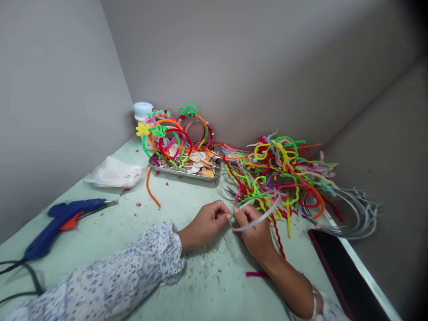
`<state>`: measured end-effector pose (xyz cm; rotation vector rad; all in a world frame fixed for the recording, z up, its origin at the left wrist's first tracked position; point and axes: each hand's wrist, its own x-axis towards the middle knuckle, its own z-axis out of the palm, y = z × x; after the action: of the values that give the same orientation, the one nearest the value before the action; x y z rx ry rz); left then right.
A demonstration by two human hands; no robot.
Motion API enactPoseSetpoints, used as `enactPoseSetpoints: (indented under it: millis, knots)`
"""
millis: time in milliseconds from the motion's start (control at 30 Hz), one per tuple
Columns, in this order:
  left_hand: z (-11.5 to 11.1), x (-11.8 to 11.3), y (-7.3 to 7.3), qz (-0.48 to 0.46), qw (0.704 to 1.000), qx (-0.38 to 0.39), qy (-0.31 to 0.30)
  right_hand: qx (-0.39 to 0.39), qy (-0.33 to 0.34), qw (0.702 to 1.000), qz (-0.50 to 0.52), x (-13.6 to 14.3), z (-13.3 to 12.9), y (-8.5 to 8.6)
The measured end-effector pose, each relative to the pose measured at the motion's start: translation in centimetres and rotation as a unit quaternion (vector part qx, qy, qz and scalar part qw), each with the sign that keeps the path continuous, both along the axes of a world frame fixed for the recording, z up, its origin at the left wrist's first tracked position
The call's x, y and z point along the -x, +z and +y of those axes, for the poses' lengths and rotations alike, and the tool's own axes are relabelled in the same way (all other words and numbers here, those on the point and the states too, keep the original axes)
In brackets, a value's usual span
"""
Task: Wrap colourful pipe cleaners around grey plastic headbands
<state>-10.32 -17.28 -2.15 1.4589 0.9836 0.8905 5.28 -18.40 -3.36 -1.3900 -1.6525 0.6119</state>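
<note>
My right hand (256, 229) is closed around a translucent white plastic headband (262, 217), gripping it near one end. My left hand (209, 225) meets it there in a pinch, thumb and forefinger pressed together at a bit of green pipe cleaner (232, 215). A longer green pipe cleaner stretch runs from the fingers toward the right, behind the headband. The exact wrap around the band end is partly hidden by fingertips. Just beyond my right hand lies a tangled heap of coloured pipe cleaners (267, 174).
A metal tray (187, 173) of flower-shaped pieces and wrapped headbands (172, 133) stands at the back. Left are a blue glue gun (63, 223) and a white plastic bag (115, 172). Bare headbands (357, 214) and a phone (349, 276) lie right.
</note>
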Motion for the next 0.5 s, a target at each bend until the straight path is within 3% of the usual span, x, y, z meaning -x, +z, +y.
enactPoseSetpoints:
  millis: [500]
  knots:
    - [-0.19, 0.14, -0.3, 0.04, 0.998, -0.044, -0.007, 0.021, -0.009, 1.0, -0.015, 0.0, -0.17, 0.16]
